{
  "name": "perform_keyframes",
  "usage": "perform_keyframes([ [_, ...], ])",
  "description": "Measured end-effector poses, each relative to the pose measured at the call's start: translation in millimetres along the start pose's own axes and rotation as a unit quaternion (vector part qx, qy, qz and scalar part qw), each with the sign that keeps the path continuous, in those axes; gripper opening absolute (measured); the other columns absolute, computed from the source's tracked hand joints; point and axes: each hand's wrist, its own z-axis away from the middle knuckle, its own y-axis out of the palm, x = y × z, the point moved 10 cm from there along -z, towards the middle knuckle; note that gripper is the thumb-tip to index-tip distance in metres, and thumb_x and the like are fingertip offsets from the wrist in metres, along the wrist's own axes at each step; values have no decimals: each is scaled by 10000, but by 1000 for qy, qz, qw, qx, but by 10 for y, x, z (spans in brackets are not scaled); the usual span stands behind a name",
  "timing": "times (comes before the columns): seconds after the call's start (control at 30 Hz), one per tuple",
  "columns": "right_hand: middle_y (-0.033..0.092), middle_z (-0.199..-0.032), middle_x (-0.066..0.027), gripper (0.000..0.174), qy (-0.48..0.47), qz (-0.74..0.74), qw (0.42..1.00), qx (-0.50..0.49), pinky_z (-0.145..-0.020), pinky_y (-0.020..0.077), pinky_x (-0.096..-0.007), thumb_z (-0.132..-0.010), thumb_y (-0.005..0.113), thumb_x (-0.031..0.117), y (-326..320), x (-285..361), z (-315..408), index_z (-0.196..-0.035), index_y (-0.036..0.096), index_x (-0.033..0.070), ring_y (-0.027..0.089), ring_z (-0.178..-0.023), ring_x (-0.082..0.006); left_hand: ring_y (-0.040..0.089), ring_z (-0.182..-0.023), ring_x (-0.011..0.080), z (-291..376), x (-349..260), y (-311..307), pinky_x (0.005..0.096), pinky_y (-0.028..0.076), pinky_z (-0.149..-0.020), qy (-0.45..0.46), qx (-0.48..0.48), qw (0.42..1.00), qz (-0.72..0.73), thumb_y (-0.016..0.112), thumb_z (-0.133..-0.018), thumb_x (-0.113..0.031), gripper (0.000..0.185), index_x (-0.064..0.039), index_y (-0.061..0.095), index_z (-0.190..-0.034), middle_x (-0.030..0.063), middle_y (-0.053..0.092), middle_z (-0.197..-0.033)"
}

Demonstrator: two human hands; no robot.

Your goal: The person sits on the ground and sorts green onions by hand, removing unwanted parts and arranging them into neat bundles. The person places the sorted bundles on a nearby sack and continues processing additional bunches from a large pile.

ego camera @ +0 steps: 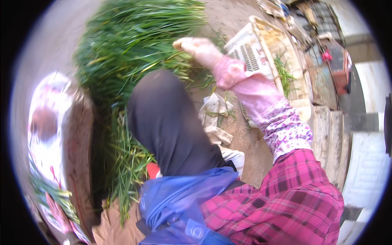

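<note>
My right hand (200, 50), blurred, reaches forward over the cut ends of a large heap of long green stalks (144, 36), which look like chives. Its fingers are close together; I cannot tell whether they grip a stalk. The arm wears a pink cuff and a floral oversleeve (286, 128). My left hand is out of view. More loose stalks (127, 165) lie to the left of my dark-clad knee (165, 119). At the far left, a bunch of green stalks (58, 191) rests on a raised white surface (50, 153), beside pink strips (56, 211).
Right of my hand stands a white plastic crate (269, 52) with perforated sides and a few green blades in it. Crumpled pale scraps (216, 105) lie on the brown ground (255, 150). Beyond the crate are a rusty metal box (321, 75) and a reddish container (337, 67).
</note>
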Motion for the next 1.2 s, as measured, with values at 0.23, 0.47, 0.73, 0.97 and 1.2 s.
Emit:
perform_keyframes([
  [0.23, 681, -957, -67, 218, 260, -39, 965, 1, -891, 470, -300, -886, 512, 132, -92, -1674, 1015, -1003, 671, 41, 618, -947, -155, 312, -1324, 320, -268, 147, -388, 427, 224, -1094, -129, -86, 967, 200, 443, -964, -363, 480, -81, 451, -1352, 180, 392, -1410],
  [0.47, 675, -983, -105, 237, 176, -9, 984, -7, -863, 482, -325, -852, 497, 191, 596, -2123, 1150, -959, 691, 105, 633, -933, -251, 392, -1261, 342, -250, -1597, -698, 475, 262, -1066, 34, -115, 992, -37, 338, -980, -426, 514, -64, 499, -1308, 176, 463, -1348],
  [0.73, 239, -1478, -202, 1110, 295, 126, 929, 185, -1119, 212, -420, -631, 741, 555, 2028, -2302, 1075, -1441, 183, 41, 234, -1369, -337, 315, -1344, 248, -474, -2484, -32, 370, 192, -1122, 34, 27, 998, 41, 328, -980, -280, 479, -11, 399, -1369, 130, 393, -1418],
  [0.97, 440, -1310, -146, 871, 273, 263, 918, 114, -1007, 334, -434, -643, 760, 439, 2473, -2091, 695, -1300, 358, 31, 397, -1240, -322, 260, -1376, 259, -515, -2811, 149, 365, 150, -1131, 28, 39, 996, 78, 340, -985, -282, 479, -2, 400, -1368, 145, 354, -1445],
  [1.2, 618, -947, -104, 359, 205, 244, 931, 176, -833, 474, -397, -708, 664, 166, 2693, -2199, 773, -1030, 559, 50, 590, -955, -272, 259, -1373, 257, -357, -2543, 307, 394, 146, -1128, -36, 47, 986, 153, 392, -955, -364, 543, 0, 417, -1357, 146, 343, -1448],
])
